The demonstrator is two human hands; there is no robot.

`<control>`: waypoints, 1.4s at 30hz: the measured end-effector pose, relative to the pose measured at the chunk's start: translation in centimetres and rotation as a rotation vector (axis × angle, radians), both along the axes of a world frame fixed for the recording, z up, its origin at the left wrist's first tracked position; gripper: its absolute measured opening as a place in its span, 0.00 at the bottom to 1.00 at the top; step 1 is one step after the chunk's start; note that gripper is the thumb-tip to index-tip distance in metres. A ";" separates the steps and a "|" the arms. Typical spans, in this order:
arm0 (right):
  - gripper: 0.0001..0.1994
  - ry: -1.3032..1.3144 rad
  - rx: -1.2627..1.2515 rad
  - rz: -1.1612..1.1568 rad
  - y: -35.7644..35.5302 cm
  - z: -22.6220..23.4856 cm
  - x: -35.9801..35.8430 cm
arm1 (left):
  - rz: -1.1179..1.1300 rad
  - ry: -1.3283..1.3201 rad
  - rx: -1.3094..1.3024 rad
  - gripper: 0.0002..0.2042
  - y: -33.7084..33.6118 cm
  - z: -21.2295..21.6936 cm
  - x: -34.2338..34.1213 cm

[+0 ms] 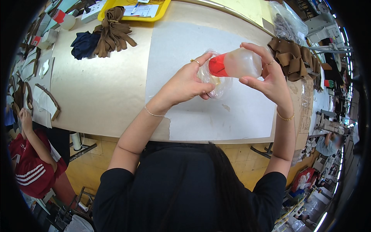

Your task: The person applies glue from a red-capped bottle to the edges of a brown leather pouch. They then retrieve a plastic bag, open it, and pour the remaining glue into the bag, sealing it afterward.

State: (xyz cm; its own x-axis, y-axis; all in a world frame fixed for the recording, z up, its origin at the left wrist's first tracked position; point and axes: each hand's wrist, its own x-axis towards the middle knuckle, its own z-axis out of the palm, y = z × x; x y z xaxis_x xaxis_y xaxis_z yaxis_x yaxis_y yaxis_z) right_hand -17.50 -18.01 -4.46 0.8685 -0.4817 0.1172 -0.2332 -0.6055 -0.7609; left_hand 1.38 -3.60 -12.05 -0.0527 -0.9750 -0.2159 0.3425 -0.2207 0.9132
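Note:
A translucent white plastic bottle [243, 63] with a red end lies tilted in the air over the pale sheet, its red end toward my left hand. My right hand [272, 79] grips the bottle's base end between thumb and fingers. With thumb and fingers curled, my left hand [185, 84] holds a small round container wrapped in clear plastic [221, 91], just under the red end. Whether the bottle's mouth touches the container is hidden by the red part.
White paper [224, 123] covers the middle of the table. Brown strips [112, 36] and dark blue cloth [84, 44] lie at the far left, near a yellow tray [160, 13]. More brown strips [291, 58] are piled at the right. A co-worker in a red shirt [34, 164] sits at left.

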 end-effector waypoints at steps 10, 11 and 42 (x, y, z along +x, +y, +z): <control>0.46 -0.032 0.339 -0.015 0.2 0.0 -0.6 | -0.059 -0.040 0.001 0.41 0.2 0.5 0.3; 0.45 -0.022 0.341 -0.019 0.2 0.0 -0.7 | -0.085 -0.046 0.014 0.41 0.3 0.6 0.4; 0.42 -0.141 0.273 -0.243 -0.8 0.6 -2.2 | 0.000 -0.080 0.053 0.39 0.3 0.4 0.3</control>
State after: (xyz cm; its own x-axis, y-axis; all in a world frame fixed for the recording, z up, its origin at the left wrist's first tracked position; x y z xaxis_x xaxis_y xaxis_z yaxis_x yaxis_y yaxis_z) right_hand -19.73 -18.82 -3.91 0.7099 -0.7012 0.0663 -0.2266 -0.3165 -0.9211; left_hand 1.71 -3.31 -11.62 -0.0335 -0.9622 -0.2704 0.2692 -0.2692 0.9247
